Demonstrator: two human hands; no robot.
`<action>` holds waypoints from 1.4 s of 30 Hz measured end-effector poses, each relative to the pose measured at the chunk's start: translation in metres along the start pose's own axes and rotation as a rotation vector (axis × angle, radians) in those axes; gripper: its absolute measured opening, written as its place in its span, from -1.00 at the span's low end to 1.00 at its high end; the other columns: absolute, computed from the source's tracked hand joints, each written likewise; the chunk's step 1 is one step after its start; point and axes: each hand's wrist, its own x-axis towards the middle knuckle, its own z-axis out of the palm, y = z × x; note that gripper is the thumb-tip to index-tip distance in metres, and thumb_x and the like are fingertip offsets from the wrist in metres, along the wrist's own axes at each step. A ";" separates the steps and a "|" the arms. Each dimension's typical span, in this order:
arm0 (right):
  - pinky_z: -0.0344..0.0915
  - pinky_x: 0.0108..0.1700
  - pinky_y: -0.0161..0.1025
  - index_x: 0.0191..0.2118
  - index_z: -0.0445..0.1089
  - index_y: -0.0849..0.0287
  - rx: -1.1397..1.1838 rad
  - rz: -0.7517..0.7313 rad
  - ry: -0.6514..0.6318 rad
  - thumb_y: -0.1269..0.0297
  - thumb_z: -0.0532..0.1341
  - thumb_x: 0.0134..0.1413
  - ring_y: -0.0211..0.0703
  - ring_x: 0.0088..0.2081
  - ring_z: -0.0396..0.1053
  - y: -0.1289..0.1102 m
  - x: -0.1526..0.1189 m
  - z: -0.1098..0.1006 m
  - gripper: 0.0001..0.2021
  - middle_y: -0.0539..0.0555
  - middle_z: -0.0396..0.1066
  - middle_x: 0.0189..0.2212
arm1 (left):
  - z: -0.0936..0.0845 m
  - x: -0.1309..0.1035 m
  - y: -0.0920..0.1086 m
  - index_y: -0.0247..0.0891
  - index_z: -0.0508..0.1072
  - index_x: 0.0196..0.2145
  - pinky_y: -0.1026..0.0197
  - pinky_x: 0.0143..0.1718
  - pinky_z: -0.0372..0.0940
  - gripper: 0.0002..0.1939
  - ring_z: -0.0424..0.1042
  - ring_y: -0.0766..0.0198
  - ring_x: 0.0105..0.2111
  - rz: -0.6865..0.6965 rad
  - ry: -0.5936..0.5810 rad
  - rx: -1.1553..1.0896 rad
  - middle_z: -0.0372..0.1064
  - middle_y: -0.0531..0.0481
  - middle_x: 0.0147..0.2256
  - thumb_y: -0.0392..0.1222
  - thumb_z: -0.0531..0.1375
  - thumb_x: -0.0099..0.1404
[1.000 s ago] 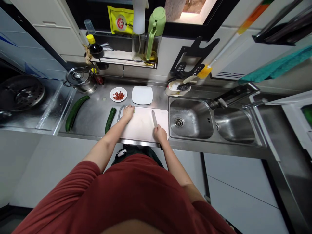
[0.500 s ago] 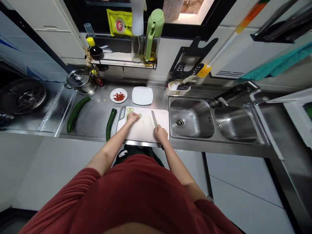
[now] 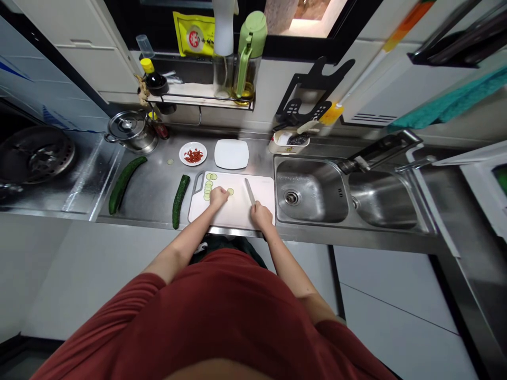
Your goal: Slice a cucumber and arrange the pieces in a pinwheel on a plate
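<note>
My left hand (image 3: 218, 197) is over the white cutting board (image 3: 237, 214), its fingers pinched at the edge of a round cucumber slice (image 3: 230, 191). Several more cucumber slices (image 3: 208, 188) lie in a column on the board's left side, with others above them. In my right hand (image 3: 261, 215) is the handle of a knife (image 3: 249, 191), its blade pointing away from me above the board. A cut length of cucumber (image 3: 181, 201) rests on the counter just left of the board.
A whole cucumber (image 3: 127, 184) lies farther left, near a lidded pot (image 3: 130, 132). Behind the board stand a plate of chopped red pieces (image 3: 193, 153) and a white square plate (image 3: 232, 154). A double sink (image 3: 312, 192) is on the right; a bottle shelf (image 3: 202, 99) overhangs the back.
My left hand has shifted right and slightly toward me, the pinched slice going right with it and uncovering the column of slices. My right hand and the knife have hardly moved.
</note>
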 end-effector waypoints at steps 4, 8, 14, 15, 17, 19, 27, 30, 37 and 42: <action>0.23 -0.09 -0.18 0.04 0.26 0.22 -0.020 -0.029 -0.002 0.24 -0.15 0.36 0.00 -0.07 0.41 -0.002 -0.004 -0.002 -0.65 0.26 0.45 -0.14 | -0.005 0.000 -0.003 -0.21 0.43 -0.32 0.24 -0.22 0.25 -0.85 0.46 0.20 -0.25 0.118 0.078 0.124 0.50 -0.05 -0.31 -0.11 0.23 0.16; 0.23 -0.10 -0.18 0.03 0.27 0.19 -0.044 -0.082 -0.014 0.20 -0.14 0.36 -0.01 -0.10 0.42 -0.006 -0.015 0.002 -0.66 0.23 0.46 -0.17 | -0.004 0.004 -0.006 -0.20 0.43 -0.27 0.24 -0.23 0.23 -0.84 0.45 0.20 -0.25 0.131 0.049 0.161 0.49 -0.03 -0.31 -0.11 0.21 0.19; 0.23 -0.10 -0.18 -0.01 0.30 0.18 -0.072 -0.155 -0.085 0.21 -0.11 0.36 0.00 -0.09 0.42 -0.012 -0.034 0.009 -0.68 0.25 0.46 -0.16 | -0.002 0.010 -0.005 -0.19 0.45 -0.32 0.22 -0.19 0.23 -0.87 0.45 0.16 -0.20 0.096 0.055 0.188 0.49 -0.06 -0.28 -0.11 0.19 0.22; 0.23 -0.10 -0.17 -0.01 0.30 0.18 -0.078 -0.155 -0.093 0.21 -0.11 0.36 0.01 -0.09 0.43 -0.013 -0.035 0.009 -0.69 0.25 0.46 -0.16 | -0.002 0.011 -0.004 -0.19 0.45 -0.32 0.21 -0.19 0.23 -0.88 0.44 0.15 -0.19 0.086 0.056 0.193 0.49 -0.07 -0.27 -0.11 0.18 0.23; 0.24 -0.11 -0.17 -0.01 0.30 0.18 -0.091 -0.153 -0.102 0.21 -0.10 0.35 0.02 -0.10 0.43 -0.014 -0.037 0.009 -0.69 0.25 0.46 -0.16 | -0.002 0.012 -0.002 -0.19 0.45 -0.33 0.21 -0.18 0.23 -0.88 0.44 0.15 -0.19 0.073 0.052 0.200 0.49 -0.07 -0.27 -0.11 0.19 0.23; 0.25 -0.12 -0.17 -0.01 0.30 0.18 -0.100 -0.153 -0.109 0.20 -0.09 0.35 0.02 -0.09 0.43 -0.014 -0.037 0.009 -0.69 0.25 0.46 -0.16 | -0.002 0.012 -0.002 -0.19 0.45 -0.33 0.20 -0.18 0.23 -0.89 0.44 0.15 -0.18 0.069 0.047 0.202 0.49 -0.07 -0.27 -0.12 0.19 0.22; 0.25 -0.08 -0.15 0.01 0.30 0.20 -0.092 -0.146 -0.114 0.21 -0.08 0.35 0.02 -0.06 0.42 -0.012 -0.034 0.014 -0.68 0.27 0.45 -0.12 | -0.002 0.014 -0.005 -0.19 0.45 -0.32 0.21 -0.19 0.23 -0.89 0.44 0.16 -0.20 0.071 0.044 0.198 0.50 -0.06 -0.27 -0.14 0.19 0.21; 0.26 -0.09 -0.14 0.00 0.30 0.20 -0.090 -0.156 -0.110 0.23 -0.08 0.33 0.03 -0.07 0.42 -0.011 -0.032 0.018 -0.69 0.27 0.45 -0.13 | -0.001 0.015 -0.005 -0.19 0.45 -0.33 0.21 -0.19 0.23 -0.89 0.44 0.16 -0.19 0.066 0.047 0.201 0.50 -0.06 -0.26 -0.14 0.19 0.21; 0.27 -0.11 -0.14 -0.01 0.30 0.23 -0.094 -0.161 -0.110 0.28 -0.09 0.32 0.05 -0.09 0.43 -0.013 -0.032 0.021 -0.70 0.29 0.45 -0.15 | 0.001 0.017 -0.008 -0.19 0.44 -0.34 0.22 -0.21 0.22 -0.89 0.44 0.16 -0.20 0.081 0.054 0.195 0.49 -0.06 -0.27 -0.13 0.19 0.20; 0.28 -0.13 -0.13 -0.01 0.28 0.25 -0.090 -0.162 -0.137 0.35 -0.07 0.28 0.07 -0.10 0.43 -0.017 -0.034 0.020 -0.72 0.29 0.45 -0.17 | 0.002 0.018 -0.010 -0.18 0.43 -0.35 0.23 -0.22 0.20 -0.90 0.44 0.17 -0.21 0.073 0.052 0.193 0.49 -0.04 -0.28 -0.13 0.19 0.19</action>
